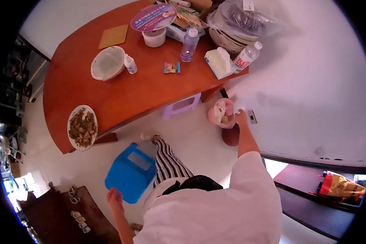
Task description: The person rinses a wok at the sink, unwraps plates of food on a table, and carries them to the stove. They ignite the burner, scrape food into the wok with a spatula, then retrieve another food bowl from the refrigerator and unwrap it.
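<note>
My right hand (240, 117) reaches out beside the wall, its fingers closed on what looks like a crumpled white tissue (238, 105). Just left of that hand is a pink waste bin (212, 118) with crumpled paper and other scraps inside. Whether the tissue touches the bin's rim I cannot tell. A dark reddish-brown round object (230, 136) sits on the floor under my right forearm. My left hand (114, 199) hangs low with its fingers loosely apart and nothing in them. It is nearest to the blue plastic stool (128, 179), overlapping its edge in this view.
A curved wooden table (138, 93) carries a plate of food (71, 138), a covered bowl (108, 63), a small white bottle (130, 64), a snack packet (172, 68), a tissue pack (218, 63) and water bottles (189, 46). A lilac stool (182, 106) stands underneath. Shoes (78, 216) lie lower left.
</note>
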